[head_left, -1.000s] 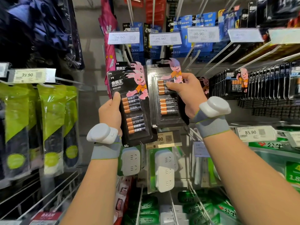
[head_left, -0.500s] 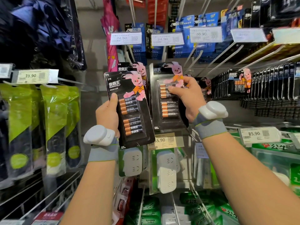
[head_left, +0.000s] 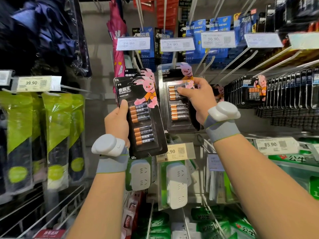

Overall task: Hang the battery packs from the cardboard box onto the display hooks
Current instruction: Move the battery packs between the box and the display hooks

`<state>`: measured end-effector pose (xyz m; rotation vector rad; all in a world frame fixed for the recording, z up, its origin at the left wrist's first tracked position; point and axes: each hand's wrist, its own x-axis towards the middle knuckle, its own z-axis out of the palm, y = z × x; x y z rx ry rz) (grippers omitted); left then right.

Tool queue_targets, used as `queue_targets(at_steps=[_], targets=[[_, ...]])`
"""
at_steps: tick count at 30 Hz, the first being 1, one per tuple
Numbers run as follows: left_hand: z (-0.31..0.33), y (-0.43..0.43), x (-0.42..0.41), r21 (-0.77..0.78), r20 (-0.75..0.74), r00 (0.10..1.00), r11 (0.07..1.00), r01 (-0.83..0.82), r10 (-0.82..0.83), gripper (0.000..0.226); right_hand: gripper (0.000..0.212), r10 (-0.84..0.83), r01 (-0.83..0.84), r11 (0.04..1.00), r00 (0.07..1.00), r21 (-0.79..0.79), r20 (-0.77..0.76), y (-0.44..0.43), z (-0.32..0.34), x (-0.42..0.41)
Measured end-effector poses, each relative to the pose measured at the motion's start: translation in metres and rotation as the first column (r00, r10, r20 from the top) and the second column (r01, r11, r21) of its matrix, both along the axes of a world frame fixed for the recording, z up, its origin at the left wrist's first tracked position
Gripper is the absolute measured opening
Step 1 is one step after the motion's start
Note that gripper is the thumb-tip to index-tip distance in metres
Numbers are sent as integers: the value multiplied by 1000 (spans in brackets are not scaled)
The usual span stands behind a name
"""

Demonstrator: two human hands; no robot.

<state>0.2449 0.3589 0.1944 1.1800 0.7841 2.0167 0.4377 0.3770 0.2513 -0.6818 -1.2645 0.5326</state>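
The left hand [head_left: 117, 123] grips a black Duracell battery pack [head_left: 143, 121] marked 7号, thumb on its left edge, tilted before the display. The right hand [head_left: 198, 100] pinches a second Duracell pack [head_left: 179, 111] at its upper blister, below the bare hooks [head_left: 205, 64]. Price tags [head_left: 133, 43] above read 24.90, 24.90, 36.90.

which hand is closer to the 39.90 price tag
Left. The left hand, gripping battery packs, sits right of and below the 39.90 tag; the right hand is farther right, holding another battery pack.
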Motion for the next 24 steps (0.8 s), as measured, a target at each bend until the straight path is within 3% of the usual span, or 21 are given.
queue_targets(at_steps=[9, 13, 17, 21, 24], targets=[[-1, -1, 0, -11, 17, 1000, 1000, 12, -12, 32, 45, 65, -65, 997, 998, -31, 2, 8, -6, -4], [-2, -1, -1, -28, 14, 1000, 999, 18, -17, 32, 45, 8, -6, 997, 999, -73, 33, 10, -5, -7], [-2, -1, 1, -33, 9, 999, 999, 33, -32, 31, 60, -24, 39, 986, 995, -160, 97, 15, -16, -7], [-2, -2, 1, -25, -11, 999, 999, 31, -32, 31, 39, 8, -3, 949, 1000, -314, 16, 19, -30, 2], [-1, -3, 5, -18, -19, 1000, 1000, 13, -14, 36, 26, -26, 12, 948, 999, -317, -40, 26, -37, 10]])
